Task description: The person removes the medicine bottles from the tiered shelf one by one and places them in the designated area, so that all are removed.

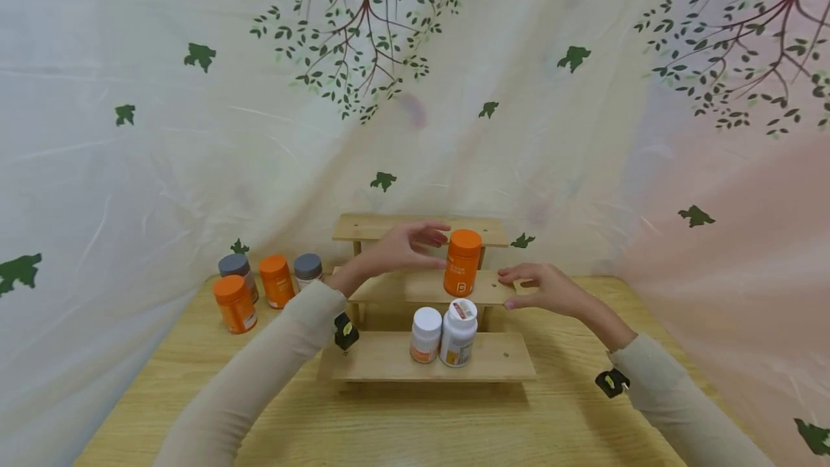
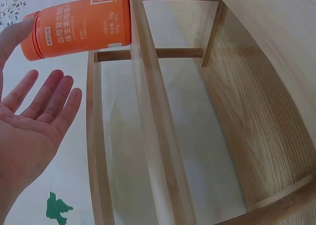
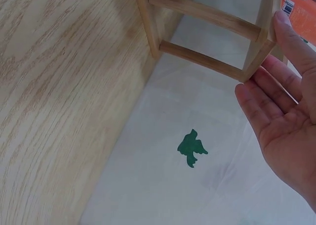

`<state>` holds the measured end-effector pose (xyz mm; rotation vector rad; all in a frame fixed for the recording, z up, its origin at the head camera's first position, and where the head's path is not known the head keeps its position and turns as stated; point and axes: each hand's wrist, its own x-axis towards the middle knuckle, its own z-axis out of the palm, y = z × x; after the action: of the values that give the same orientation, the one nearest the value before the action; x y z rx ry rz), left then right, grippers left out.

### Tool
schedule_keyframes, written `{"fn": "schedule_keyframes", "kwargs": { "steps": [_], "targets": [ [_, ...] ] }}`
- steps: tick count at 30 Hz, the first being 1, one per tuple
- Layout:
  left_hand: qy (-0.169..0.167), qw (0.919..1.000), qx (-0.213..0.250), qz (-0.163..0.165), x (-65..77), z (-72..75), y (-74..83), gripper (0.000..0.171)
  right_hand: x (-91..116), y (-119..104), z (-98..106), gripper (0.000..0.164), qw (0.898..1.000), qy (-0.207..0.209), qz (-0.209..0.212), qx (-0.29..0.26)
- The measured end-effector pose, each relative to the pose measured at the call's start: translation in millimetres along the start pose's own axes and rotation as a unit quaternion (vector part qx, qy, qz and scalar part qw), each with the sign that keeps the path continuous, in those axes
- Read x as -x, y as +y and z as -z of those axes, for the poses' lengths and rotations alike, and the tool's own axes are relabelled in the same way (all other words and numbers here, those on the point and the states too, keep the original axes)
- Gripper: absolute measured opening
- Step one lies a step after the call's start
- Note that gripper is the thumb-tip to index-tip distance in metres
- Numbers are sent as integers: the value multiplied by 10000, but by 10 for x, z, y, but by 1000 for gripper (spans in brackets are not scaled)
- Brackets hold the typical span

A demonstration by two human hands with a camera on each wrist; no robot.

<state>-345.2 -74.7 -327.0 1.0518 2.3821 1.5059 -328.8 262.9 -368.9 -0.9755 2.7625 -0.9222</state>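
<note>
An orange bottle stands upright on the middle tier of a wooden stepped shelf. My left hand is beside its left side, fingers spread and loosely bent. In the left wrist view, that thumb overlaps the bottle's cap, while the other fingers stand apart from it. At the right end of the middle tier, my right hand holds the board between thumb and fingers. In the right wrist view the right thumb lies at one edge of that wooden end, fingertips at the opposite edge.
Two white bottles, a shorter one and a taller one, stand on the lowest tier. Left of the shelf, several orange-capped and grey-capped bottles stand on the wooden table. A leaf-printed curtain hangs close behind the top tier.
</note>
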Motion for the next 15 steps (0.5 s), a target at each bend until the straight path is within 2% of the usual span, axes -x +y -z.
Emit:
{"fn": "schedule_keyframes", "kwargs": {
  "steps": [9,15],
  "targets": [
    [-315,9994,-139,-42,-75,-83,-4,65,37,-9,-10,47,9999,9,139,-25],
    [-438,9990,-41,92,-107,-134,3,67,42,7,-24,46,9998,6,175,-32]
  ]
}}
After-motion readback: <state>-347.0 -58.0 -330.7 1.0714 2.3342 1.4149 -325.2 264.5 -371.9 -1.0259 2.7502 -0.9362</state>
